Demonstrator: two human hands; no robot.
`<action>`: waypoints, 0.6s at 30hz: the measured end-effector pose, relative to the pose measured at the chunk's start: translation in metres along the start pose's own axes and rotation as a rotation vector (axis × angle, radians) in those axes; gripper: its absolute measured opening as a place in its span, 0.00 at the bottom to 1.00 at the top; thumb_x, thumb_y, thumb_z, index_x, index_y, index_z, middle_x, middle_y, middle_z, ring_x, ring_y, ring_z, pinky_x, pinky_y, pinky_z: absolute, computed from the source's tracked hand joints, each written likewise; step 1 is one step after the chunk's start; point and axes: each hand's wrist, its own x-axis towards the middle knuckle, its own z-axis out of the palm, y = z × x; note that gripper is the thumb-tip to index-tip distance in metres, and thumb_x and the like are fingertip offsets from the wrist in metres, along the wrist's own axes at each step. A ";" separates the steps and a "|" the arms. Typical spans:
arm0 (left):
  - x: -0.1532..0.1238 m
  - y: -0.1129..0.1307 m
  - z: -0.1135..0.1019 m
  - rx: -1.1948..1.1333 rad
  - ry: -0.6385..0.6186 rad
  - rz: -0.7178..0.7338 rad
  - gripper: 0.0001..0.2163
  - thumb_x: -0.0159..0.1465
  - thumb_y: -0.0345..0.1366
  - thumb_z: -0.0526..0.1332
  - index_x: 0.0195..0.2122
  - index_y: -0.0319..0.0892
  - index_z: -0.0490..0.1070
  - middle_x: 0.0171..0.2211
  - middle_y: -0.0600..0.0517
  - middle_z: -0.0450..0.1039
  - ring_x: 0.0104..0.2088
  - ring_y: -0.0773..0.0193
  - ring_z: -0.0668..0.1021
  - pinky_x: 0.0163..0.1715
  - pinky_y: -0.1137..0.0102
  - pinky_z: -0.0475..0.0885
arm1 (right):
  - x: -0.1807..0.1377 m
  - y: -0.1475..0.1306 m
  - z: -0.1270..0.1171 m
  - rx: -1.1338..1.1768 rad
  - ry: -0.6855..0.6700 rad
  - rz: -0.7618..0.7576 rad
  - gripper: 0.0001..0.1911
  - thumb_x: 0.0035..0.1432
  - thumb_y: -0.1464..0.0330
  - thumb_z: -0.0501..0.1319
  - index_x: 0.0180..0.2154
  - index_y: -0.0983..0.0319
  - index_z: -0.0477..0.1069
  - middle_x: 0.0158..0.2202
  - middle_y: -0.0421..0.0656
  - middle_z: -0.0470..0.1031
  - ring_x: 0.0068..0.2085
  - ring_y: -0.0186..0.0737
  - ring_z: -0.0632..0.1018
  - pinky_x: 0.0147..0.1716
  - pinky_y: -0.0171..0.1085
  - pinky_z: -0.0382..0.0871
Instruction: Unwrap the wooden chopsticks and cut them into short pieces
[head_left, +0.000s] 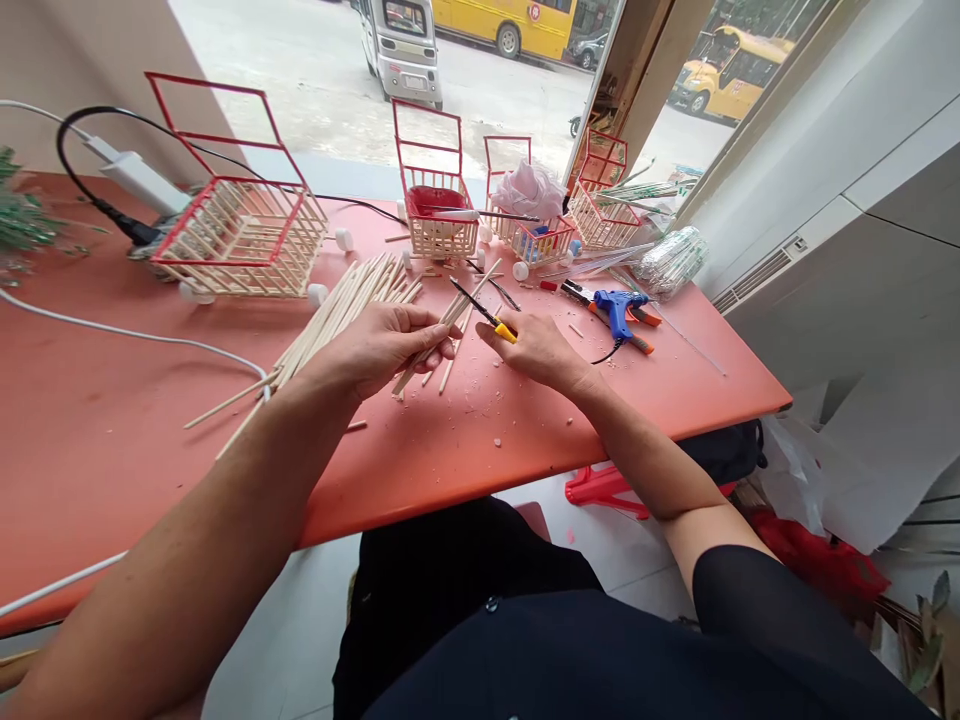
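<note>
My left hand [390, 345] is closed around a few thin wooden sticks [474, 288], which slant up and away from me over the table. Close to its fingertips, my right hand [541, 350] grips a knife-like tool with a yellow handle [505, 331] and a narrow dark blade [474, 302]. The blade points up and left, alongside the held sticks; whether it touches them I cannot tell. A large pile of wooden sticks [337, 310] lies beyond and partly under my left wrist. More loose sticks [454, 362] rest on the table between my hands.
Small stick-built carts with red rims [240, 240], [439, 225] stand along the back of the red table [480, 480]. A blue glue gun [621, 312] with orange-handled pliers [645, 345] lies to the right. White cable [150, 330] crosses the left side; chips litter the surface.
</note>
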 end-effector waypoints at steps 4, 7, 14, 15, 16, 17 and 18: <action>0.000 0.000 0.004 0.045 0.026 0.025 0.07 0.59 0.35 0.76 0.34 0.37 0.85 0.28 0.46 0.81 0.21 0.71 0.72 0.21 0.75 0.69 | -0.001 0.000 -0.001 -0.068 -0.011 0.025 0.31 0.79 0.45 0.55 0.38 0.63 0.79 0.36 0.48 0.80 0.36 0.41 0.72 0.37 0.39 0.54; -0.001 0.000 0.006 0.094 0.025 0.027 0.06 0.59 0.35 0.75 0.32 0.38 0.83 0.27 0.47 0.80 0.20 0.71 0.72 0.19 0.75 0.66 | 0.000 0.001 0.001 -0.108 -0.044 0.063 0.33 0.79 0.45 0.54 0.41 0.65 0.83 0.38 0.52 0.83 0.37 0.44 0.75 0.36 0.40 0.54; -0.006 -0.005 0.010 0.204 0.069 0.036 0.09 0.60 0.39 0.72 0.27 0.41 0.79 0.22 0.51 0.74 0.18 0.70 0.69 0.15 0.76 0.59 | 0.009 0.002 0.007 -0.116 -0.074 0.083 0.37 0.78 0.43 0.55 0.44 0.67 0.86 0.39 0.57 0.86 0.37 0.46 0.79 0.35 0.41 0.55; -0.006 -0.005 0.011 0.210 0.073 0.032 0.09 0.60 0.39 0.72 0.27 0.41 0.79 0.21 0.51 0.73 0.18 0.70 0.68 0.14 0.75 0.58 | 0.010 0.002 0.007 -0.116 -0.079 0.084 0.37 0.78 0.42 0.55 0.44 0.68 0.86 0.40 0.58 0.86 0.37 0.46 0.79 0.35 0.41 0.56; -0.006 -0.006 0.012 0.209 0.081 0.038 0.09 0.60 0.39 0.72 0.26 0.41 0.79 0.22 0.51 0.73 0.18 0.70 0.68 0.14 0.75 0.58 | 0.010 0.002 0.006 -0.120 -0.081 0.086 0.37 0.78 0.42 0.54 0.45 0.68 0.86 0.41 0.58 0.86 0.38 0.47 0.80 0.35 0.41 0.56; -0.006 -0.006 0.013 0.201 0.089 0.057 0.09 0.60 0.39 0.72 0.26 0.41 0.78 0.22 0.50 0.74 0.18 0.70 0.68 0.15 0.75 0.58 | 0.009 0.001 0.005 -0.127 -0.076 0.088 0.37 0.79 0.42 0.54 0.47 0.68 0.86 0.42 0.59 0.87 0.39 0.47 0.80 0.36 0.41 0.56; -0.005 -0.005 0.014 0.187 0.102 0.087 0.09 0.60 0.38 0.71 0.26 0.41 0.78 0.24 0.50 0.75 0.19 0.70 0.68 0.16 0.75 0.59 | 0.009 0.001 0.004 -0.134 -0.069 0.088 0.38 0.79 0.42 0.53 0.48 0.68 0.85 0.44 0.59 0.87 0.40 0.48 0.80 0.37 0.41 0.56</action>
